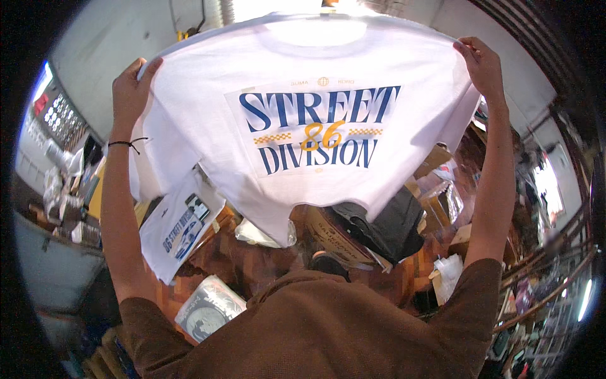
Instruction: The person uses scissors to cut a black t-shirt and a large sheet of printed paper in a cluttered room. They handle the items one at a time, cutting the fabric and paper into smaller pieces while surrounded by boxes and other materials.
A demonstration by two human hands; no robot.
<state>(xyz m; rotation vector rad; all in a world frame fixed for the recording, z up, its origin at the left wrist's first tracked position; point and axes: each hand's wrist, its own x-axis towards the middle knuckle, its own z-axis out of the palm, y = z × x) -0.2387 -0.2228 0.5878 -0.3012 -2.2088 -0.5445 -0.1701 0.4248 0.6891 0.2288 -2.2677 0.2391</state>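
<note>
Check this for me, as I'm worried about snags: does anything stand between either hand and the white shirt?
Nothing visible does. The left hand and right hand each grip the white shirt directly at an upper corner. The dark wristband sits below the left hand's grip.

white shirt [404, 63], 12 o'clock: smooth matt cloth. brown shirt [315, 328], 6 o'clock: matt cloth. packet [211, 308], 7 o'clock: glossy clear plastic wrap. carton [331, 237], 5 o'clock: matt cardboard. floor [218, 256], 8 o'clock: shiny, wood-look surface.
</note>
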